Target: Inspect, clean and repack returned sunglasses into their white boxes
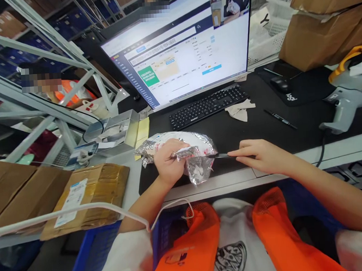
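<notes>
My left hand is closed on the edge of a crinkled silver-and-white plastic bag at the front of the desk. Pink print shows on the bag, and a see-through flap hangs over the desk edge. My right hand pinches a slim black tool to the right of the bag. The tool's far end meets the bag's edge; whether it is a knife or a pen I cannot tell.
Behind the bag stand a keyboard and a lit monitor. At right are a marker, a mouse and a barcode scanner. Taped cardboard boxes lie at left; a white cable crosses my left arm.
</notes>
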The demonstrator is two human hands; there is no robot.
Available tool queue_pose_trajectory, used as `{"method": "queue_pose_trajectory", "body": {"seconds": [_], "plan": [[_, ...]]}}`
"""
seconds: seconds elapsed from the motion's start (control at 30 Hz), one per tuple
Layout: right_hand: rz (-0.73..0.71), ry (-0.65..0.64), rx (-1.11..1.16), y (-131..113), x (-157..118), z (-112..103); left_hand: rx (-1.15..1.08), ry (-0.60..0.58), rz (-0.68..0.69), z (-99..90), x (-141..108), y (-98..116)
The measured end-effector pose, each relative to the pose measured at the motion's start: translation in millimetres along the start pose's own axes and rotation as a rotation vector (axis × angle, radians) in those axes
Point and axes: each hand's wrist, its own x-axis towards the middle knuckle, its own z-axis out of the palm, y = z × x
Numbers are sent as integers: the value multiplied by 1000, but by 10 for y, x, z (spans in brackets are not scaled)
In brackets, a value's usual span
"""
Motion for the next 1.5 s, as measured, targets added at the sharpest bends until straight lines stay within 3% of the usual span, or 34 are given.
{"method": "queue_pose_trajectory", "body": {"seconds": [0.13, 0.23, 0.3, 0.37, 0.43, 0.5, 0.57, 0.73, 0.8, 0.87, 0.97, 1.1, 1.2, 1.3, 1.4, 1.5], "plan": [[136, 36, -77, 143, -206, -98, 245, -289, 54, 36, 223, 141], [164, 55, -97, 150, -306, -126, 421, -527, 111, 273, 465, 208], [153, 71, -108, 116, -316, -93, 525, -680, 64, 486, 616, 224], [137, 111, -120, 77, -290, -33, 614, -771, 14, 624, 725, 238], [131, 155, -122, 50, -250, 30, 646, -815, 44, 587, 768, 260], [128, 193, -112, 38, -213, 72, 647, -845, 99, 339, 725, 270], [118, 210, -91, 38, -188, 84, 667, -869, 60, -76, 589, 230], [7, 251, -79, 55, -142, 39, 680, -895, -386, -1190, -50, -212], [-22, 271, -105, 47, -110, 23, 645, -833, -553, -1429, -313, -463], [-38, 291, -144, 32, -66, 12, 568, -722, -595, -1517, -494, -676], [-40, 332, -230, 35, 41, -21, 535, -582, -502, -1486, -547, -821], [6, 407, -408, 189, 333, -159, 614, -521, -407, -1372, -302, -625], [57, 432, -475, 350, 614, -296, 475, -519, -499, -1234, -50, -325], [136, 374, -495, 408, 749, -397, 207, -596, -653, -1033, 156, -75], [188, 312, -519, 303, 592, -506, -58, -570, -770, -821, 288, 79], [221, 314, -509, 33, 214, -652, -176, -475, -797, -642, 413, 214]]}}
